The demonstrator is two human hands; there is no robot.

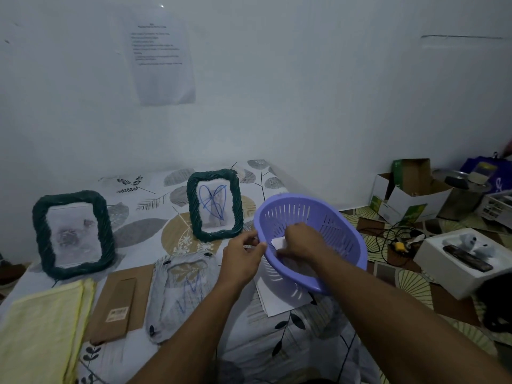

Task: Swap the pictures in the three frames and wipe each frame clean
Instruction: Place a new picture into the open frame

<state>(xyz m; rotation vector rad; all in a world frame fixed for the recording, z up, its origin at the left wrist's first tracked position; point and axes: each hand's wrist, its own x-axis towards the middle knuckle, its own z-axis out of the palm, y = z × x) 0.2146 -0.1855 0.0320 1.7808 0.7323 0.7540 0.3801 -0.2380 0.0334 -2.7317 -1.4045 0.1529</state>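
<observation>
Two dark green braided frames stand upright on the patterned sheet: one at the left (73, 235) with a faint grey picture, one in the middle (214, 205) with a blue heart scribble. A third frame (180, 293) lies face down and open, beside its brown cardboard backing (122, 302). A purple slotted basket (327, 217) is tilted up at the right. My left hand (242, 257) grips its near rim. Inside the basket, my right hand (300, 241) pinches a white paper (278, 242).
A folded yellow cloth (41, 331) lies at the near left. White sheets (277, 299) rest under the basket. On the floor to the right are cardboard boxes (410, 195), cables (393, 239) and a white box (465, 259). A printed page (162, 56) hangs on the wall.
</observation>
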